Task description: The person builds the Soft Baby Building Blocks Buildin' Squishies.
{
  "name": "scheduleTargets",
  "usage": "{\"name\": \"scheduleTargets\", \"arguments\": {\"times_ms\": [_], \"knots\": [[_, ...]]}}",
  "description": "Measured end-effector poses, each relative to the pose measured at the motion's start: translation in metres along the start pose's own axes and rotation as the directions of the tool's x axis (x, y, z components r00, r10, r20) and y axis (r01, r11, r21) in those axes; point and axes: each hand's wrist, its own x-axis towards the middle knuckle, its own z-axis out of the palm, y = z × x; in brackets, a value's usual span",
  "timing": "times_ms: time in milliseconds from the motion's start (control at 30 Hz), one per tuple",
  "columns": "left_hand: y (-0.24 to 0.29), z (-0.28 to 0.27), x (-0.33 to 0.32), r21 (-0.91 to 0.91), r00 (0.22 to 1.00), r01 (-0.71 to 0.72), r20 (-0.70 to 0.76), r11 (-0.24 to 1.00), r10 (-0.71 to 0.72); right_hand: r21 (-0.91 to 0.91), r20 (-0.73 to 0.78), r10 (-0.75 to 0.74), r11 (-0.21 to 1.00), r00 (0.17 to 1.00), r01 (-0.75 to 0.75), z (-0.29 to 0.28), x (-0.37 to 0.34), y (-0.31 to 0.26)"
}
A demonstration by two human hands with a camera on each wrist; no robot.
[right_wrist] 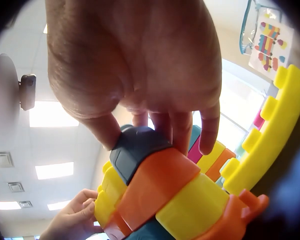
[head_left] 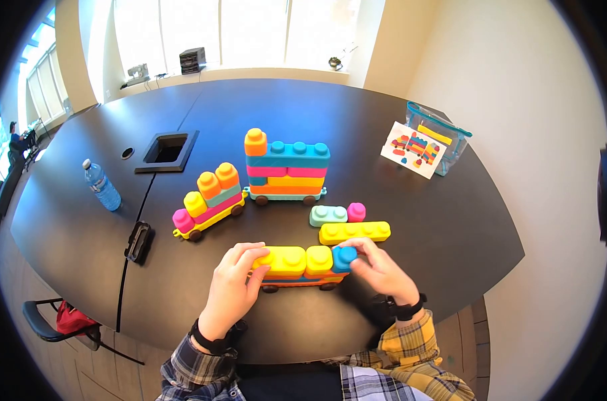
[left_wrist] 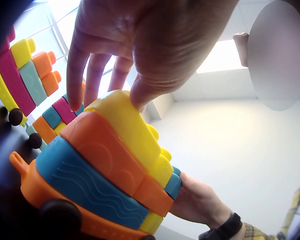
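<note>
A toy wagon built of blocks stands at the table's near side, between both hands. My left hand (head_left: 231,284) pinches the left end of its long yellow block (head_left: 284,259), thumb on the near side and fingers over the far side. My right hand (head_left: 387,275) holds the small blue block (head_left: 344,259) at the right top corner between thumb and fingers. A small yellow block (head_left: 319,259) sits between those two. Below them, in the left wrist view, come orange blocks (left_wrist: 105,150), a wavy blue block (left_wrist: 90,180) and the orange wheeled base (left_wrist: 35,192).
Behind stand a tall block wagon (head_left: 288,164) and a stepped one (head_left: 213,200), coupled together. Loose yellow (head_left: 355,232), mint (head_left: 328,215) and pink (head_left: 357,212) blocks lie ahead. A picture card (head_left: 413,150) leans on a clear bag (head_left: 453,144). A water bottle (head_left: 103,187) is left.
</note>
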Motion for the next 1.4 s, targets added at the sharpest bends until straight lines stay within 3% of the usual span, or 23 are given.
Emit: {"name": "scheduleTargets", "arguments": {"times_ms": [33,100,167,233,267,300,367,500,567,633,700,767,833,967,1100,1233,1400], "knots": [[0.0,-0.001,0.0,0.003,1.0,-0.004,0.0,1.0,0.004,0.08,0.014,0.014,0.997,1.0,-0.015,-0.009,0.0,0.007],[-0.001,-0.001,0.0,0.008,1.0,-0.007,-0.004,1.0,0.007,-0.055,-0.155,-0.032,0.998,0.987,0.024,-0.028,0.005,0.019],[-0.001,0.0,0.0,0.006,1.0,-0.008,-0.005,1.0,0.008,-0.227,-0.324,0.078,0.961,0.943,-0.157,-0.046,0.012,0.019],[-0.001,0.0,0.0,0.007,1.0,-0.004,-0.005,1.0,0.004,-0.677,-0.353,-0.066,0.706,0.933,-0.207,-0.069,0.01,0.059],[-0.001,0.0,0.0,0.005,1.0,-0.004,-0.01,1.0,0.004,-0.756,-0.352,-0.081,0.612,0.932,-0.232,-0.073,0.008,0.067],[-0.001,-0.001,0.001,0.01,1.0,-0.013,0.0,1.0,0.013,-0.758,-0.35,-0.084,0.611,0.933,-0.23,-0.077,0.007,0.076],[-0.001,-0.002,0.001,0.016,1.0,-0.021,0.009,1.0,0.021,-0.686,-0.288,0.067,0.681,0.955,-0.255,-0.079,0.01,0.079],[0.004,-0.005,0.0,0.03,1.0,-0.015,0.019,0.999,0.014,-0.695,-0.242,0.033,0.691,0.97,-0.197,-0.079,0.008,0.068],[0.006,-0.006,0.001,0.053,1.0,-0.016,0.023,0.998,0.015,-0.621,-0.367,-0.074,0.761,0.927,-0.185,-0.069,0.008,0.043],[0.006,-0.008,0.002,0.073,0.999,-0.05,0.023,0.996,0.048,-0.625,-0.38,-0.12,0.764,0.917,-0.16,-0.063,0.007,0.023],[0.009,-0.011,0.002,0.069,0.999,-0.03,0.023,0.997,0.029,-0.598,-0.442,-0.272,0.799,0.855,-0.055,-0.059,0.008,0.006],[0.01,-0.013,0.002,0.064,1.0,-0.012,0.023,0.998,0.011,-0.569,-0.472,-0.283,0.821,0.835,-0.043,-0.051,0.008,-0.011],[0.01,-0.013,0.001,-0.054,0.998,0.063,-0.026,0.997,-0.064,-0.424,-0.497,-0.29,0.903,0.818,0.062,-0.039,0.009,-0.032],[0.017,-0.019,0.004,-0.156,0.996,0.062,-0.054,0.986,-0.071,-0.28,-0.365,-0.348,0.926,0.863,0.255,-0.008,0.009,-0.049],[0.014,-0.02,0.006,-0.119,0.999,0.033,-0.008,0.992,-0.034,-0.095,-0.307,-0.239,0.971,0.921,0.22,0.006,0.015,-0.043],[0.009,-0.019,0.007,-0.161,0.996,0.087,0.029,0.983,-0.083,-0.023,-0.268,-0.213,0.976,0.94,0.215,0.011,0.019,-0.03],[0.006,-0.015,0.004,-0.099,0.999,0.049,0.001,0.994,-0.05,-0.098,-0.237,-0.243,0.969,0.941,0.226,0.016,0.016,-0.026]]}}
